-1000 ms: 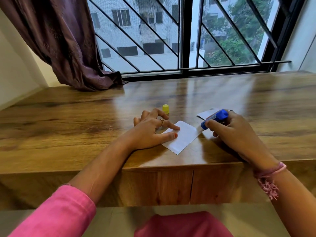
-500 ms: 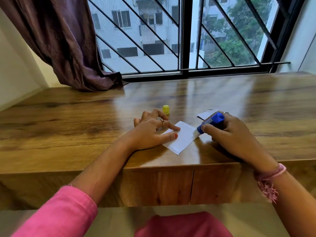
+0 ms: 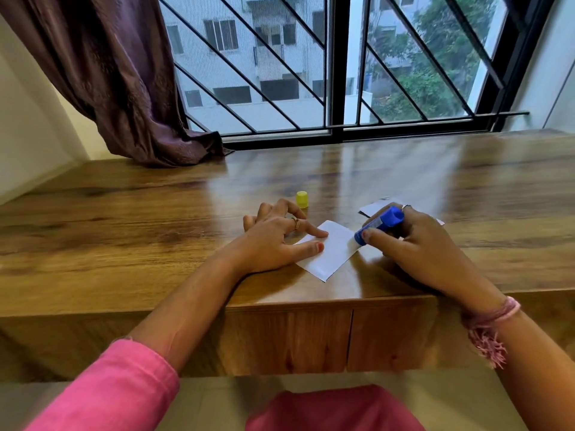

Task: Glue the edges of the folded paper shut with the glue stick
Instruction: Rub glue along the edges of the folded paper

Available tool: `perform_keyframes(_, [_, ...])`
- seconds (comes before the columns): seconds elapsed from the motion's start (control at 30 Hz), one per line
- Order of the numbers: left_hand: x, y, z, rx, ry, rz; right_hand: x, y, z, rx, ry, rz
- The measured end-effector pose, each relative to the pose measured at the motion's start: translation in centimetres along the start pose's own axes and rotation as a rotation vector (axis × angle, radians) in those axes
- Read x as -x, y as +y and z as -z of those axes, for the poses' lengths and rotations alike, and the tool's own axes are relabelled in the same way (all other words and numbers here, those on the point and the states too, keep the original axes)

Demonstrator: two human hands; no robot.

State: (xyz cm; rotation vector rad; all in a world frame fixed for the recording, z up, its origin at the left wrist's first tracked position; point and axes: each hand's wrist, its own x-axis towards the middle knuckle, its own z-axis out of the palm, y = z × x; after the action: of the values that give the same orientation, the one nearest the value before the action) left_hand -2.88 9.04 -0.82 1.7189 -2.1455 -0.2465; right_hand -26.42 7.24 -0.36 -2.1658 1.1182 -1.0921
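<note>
A small folded white paper lies near the front edge of the wooden table. My left hand presses its left part flat with straight forefinger and thumb. My right hand grips a blue glue stick, tilted down to the left. The stick's tip meets the paper's right edge. The tip itself is hidden behind the blue barrel and my thumb.
A yellow cap stands upright just behind my left hand. Another piece of white paper lies behind my right hand, partly covered by it. A purple curtain hangs at the back left, beside the barred window.
My right hand has slid the glue stick leftward and towards me along the paper's right edge. My left hand and the paper have stayed put.
</note>
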Motion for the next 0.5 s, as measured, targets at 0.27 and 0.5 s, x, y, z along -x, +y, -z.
perform_keyframes(0.27, [0.02, -0.02, -0.02, 0.003, 0.006, 0.001, -0.02, 0.2, -0.04, 0.042, 0.016, 0.018])
perform_keyframes(0.5, [0.08, 0.18, -0.02, 0.011, 0.011, 0.008, -0.24, 0.34, -0.15, 0.063, 0.038, 0.018])
